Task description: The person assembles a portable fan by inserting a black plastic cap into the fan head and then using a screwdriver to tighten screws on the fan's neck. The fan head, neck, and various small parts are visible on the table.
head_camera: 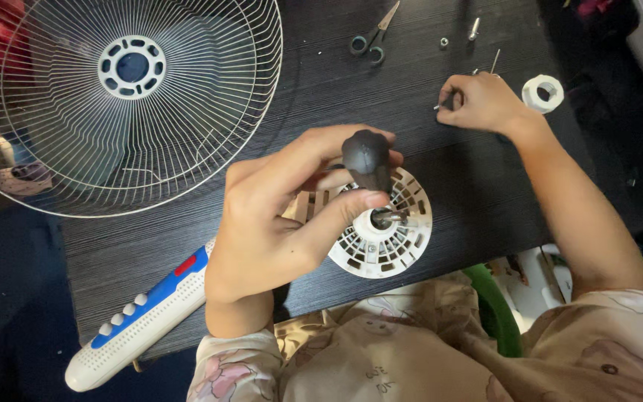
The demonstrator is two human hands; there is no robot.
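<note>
My left hand (pixel 284 216) grips a screwdriver with a dark rounded handle (pixel 367 158), held upright over a white round vented fan motor cover (pixel 381 242) near the table's front edge. The tip rests near the cover's centre hub. My right hand (pixel 481 100) reaches across the dark table (pixel 426 156) and pinches a small metal screw (pixel 440 106) with its fingertips. A white plastic nut (pixel 542 93) lies just right of that hand.
A wire fan guard (pixel 124 97) covers the table's left part. Scissors (pixel 372 36), a small nut (pixel 444 42) and a bolt (pixel 474 28) lie at the far edge. A white and blue fan control housing (pixel 139 320) hangs over the front left edge.
</note>
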